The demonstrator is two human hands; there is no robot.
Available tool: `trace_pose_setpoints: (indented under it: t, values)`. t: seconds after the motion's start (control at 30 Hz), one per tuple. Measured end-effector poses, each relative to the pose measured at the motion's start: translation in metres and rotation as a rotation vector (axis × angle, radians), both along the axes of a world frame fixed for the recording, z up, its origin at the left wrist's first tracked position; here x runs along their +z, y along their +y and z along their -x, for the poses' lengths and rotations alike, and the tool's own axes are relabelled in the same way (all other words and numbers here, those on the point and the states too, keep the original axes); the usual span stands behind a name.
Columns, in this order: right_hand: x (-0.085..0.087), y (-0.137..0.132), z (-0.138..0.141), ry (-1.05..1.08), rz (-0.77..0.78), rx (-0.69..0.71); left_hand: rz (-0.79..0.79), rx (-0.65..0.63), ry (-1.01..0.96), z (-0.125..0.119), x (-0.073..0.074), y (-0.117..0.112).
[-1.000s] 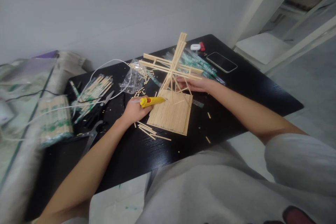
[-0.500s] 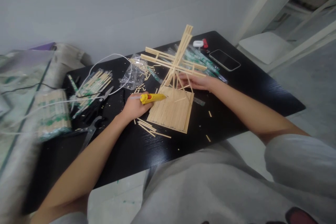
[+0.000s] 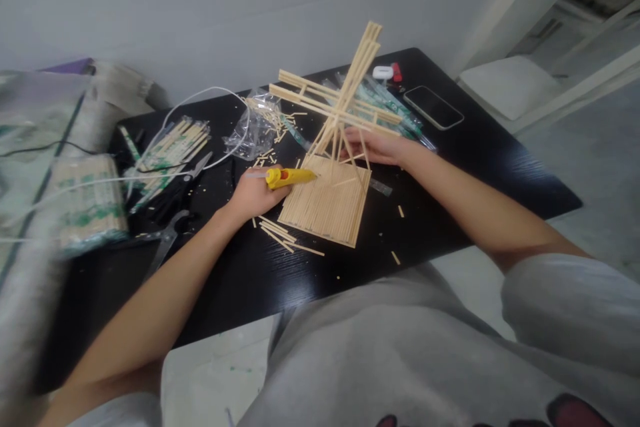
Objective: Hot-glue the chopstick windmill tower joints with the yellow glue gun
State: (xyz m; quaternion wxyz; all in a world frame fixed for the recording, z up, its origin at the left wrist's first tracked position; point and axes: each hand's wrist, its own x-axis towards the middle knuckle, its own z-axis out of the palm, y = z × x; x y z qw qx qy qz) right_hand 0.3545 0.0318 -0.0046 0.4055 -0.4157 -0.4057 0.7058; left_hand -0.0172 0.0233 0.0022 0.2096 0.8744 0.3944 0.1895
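Observation:
A windmill model of wooden sticks (image 3: 336, 101) stands on a flat square base of sticks (image 3: 327, 201) on the black table (image 3: 260, 277). My left hand (image 3: 251, 195) is closed round a yellow glue gun (image 3: 289, 177), whose nozzle points right at the foot of the model's frame. My right hand (image 3: 376, 146) rests behind the frame at its far side, fingers on the sticks, steadying it. Loose cut sticks (image 3: 283, 239) lie by the base's near left corner.
Scissors (image 3: 173, 195) and pliers (image 3: 167, 243) lie left of my left hand, with packs of wrapped chopsticks (image 3: 170, 150) and a white cord (image 3: 200, 107). A clear plastic bag (image 3: 253, 133) sits behind. A phone (image 3: 433, 107) and more wrapped chopsticks (image 3: 395, 107) lie at the far right.
The view has tilted, so the table sits slightly higher in the picture. Both hands hold their places: left on the glue gun, right at the model's frame.

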Motion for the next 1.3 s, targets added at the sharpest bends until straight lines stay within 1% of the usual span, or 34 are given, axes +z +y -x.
trace_pose_setpoints:
  t: [0.4, 0.6, 0.73, 0.97, 1.17, 1.3]
  values:
    - [0.013, -0.007, 0.004, -0.092, 0.005, -0.026, -0.009, 0.009, -0.006, -0.002, -0.002, 0.0]
    - [0.017, -0.009, 0.006, -0.135, -0.004, -0.035, -0.02, -0.003, -0.003, -0.003, 0.001, -0.001]
    - [0.019, -0.01, 0.007, -0.151, 0.001, -0.044, -0.031, -0.008, -0.01, -0.002, -0.001, 0.0]
    - [0.016, -0.01, 0.006, -0.13, -0.017, -0.05, -0.069, 0.009, 0.023, -0.002, -0.005, 0.001]
    - [0.011, -0.008, 0.002, -0.134, -0.037, -0.046, -0.067, 0.018, 0.024, -0.002, -0.006, 0.001]
    - [0.01, -0.007, 0.001, -0.159, -0.059, -0.047, -0.064, 0.03, 0.028, -0.002, -0.008, 0.002]
